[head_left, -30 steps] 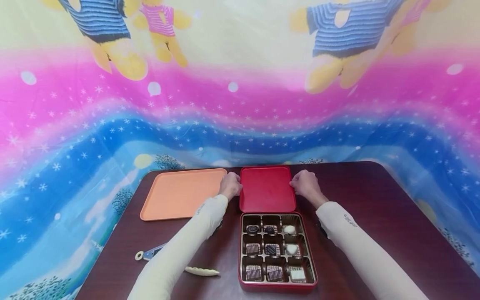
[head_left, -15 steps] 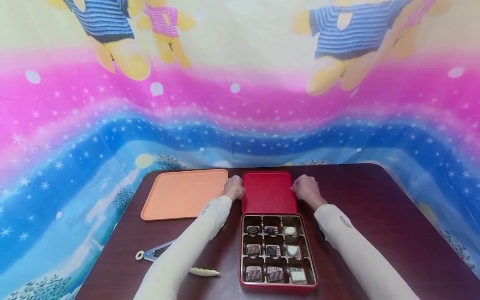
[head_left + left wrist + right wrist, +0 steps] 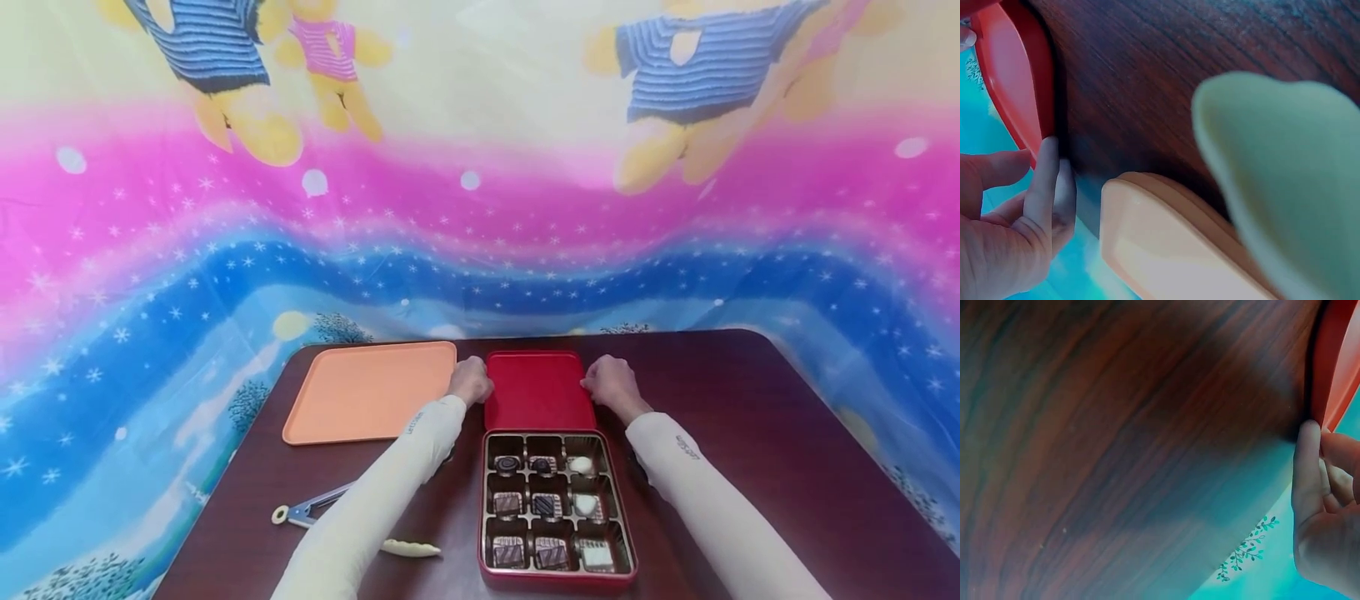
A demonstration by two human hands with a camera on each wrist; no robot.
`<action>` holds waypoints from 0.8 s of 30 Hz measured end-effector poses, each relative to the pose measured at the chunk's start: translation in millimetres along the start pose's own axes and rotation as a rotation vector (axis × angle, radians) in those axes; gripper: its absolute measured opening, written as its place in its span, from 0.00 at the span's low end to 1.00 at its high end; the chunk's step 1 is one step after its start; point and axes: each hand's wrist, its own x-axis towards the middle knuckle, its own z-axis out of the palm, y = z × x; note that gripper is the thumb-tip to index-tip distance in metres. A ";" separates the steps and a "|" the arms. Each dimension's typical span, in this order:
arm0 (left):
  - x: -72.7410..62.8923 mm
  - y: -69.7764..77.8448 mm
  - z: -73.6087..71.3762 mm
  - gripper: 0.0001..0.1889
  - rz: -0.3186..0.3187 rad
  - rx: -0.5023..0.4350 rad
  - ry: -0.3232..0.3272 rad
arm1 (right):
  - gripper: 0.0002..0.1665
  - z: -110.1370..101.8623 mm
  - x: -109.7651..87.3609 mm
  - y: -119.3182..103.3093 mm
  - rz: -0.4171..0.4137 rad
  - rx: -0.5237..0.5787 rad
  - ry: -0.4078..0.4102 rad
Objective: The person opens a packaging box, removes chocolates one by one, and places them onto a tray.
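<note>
The red lid is positioned upturned just beyond the far edge of the red tin; whether the two touch cannot be told. The lid's near-vertical rim is pinched between thumb and fingers on one side by the left hand and on the opposite side by the right hand. Uncovering is judged complete: all nine compartments are exposed, each occupied by one chocolate. Release of the lid is not yet done and is judged to be what is left of this step. The tongs, partly covered by a sleeve, are left unheld on the table. The orange tray is placed beside the left hand.
</note>
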 end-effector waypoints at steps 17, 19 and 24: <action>-49.5 -11.1 -54.1 0.17 0.478 -0.016 -0.077 | 0.18 -49.2 -75.7 -5.8 -0.084 0.235 -0.236; -58.2 -13.5 -60.4 0.16 0.517 0.012 -0.078 | 0.19 -53.1 -91.8 -5.5 -0.056 0.290 -0.258; -78.3 -22.1 -76.9 0.16 0.579 0.065 -0.062 | 0.19 -56.0 -125.5 -4.4 0.004 0.473 -0.367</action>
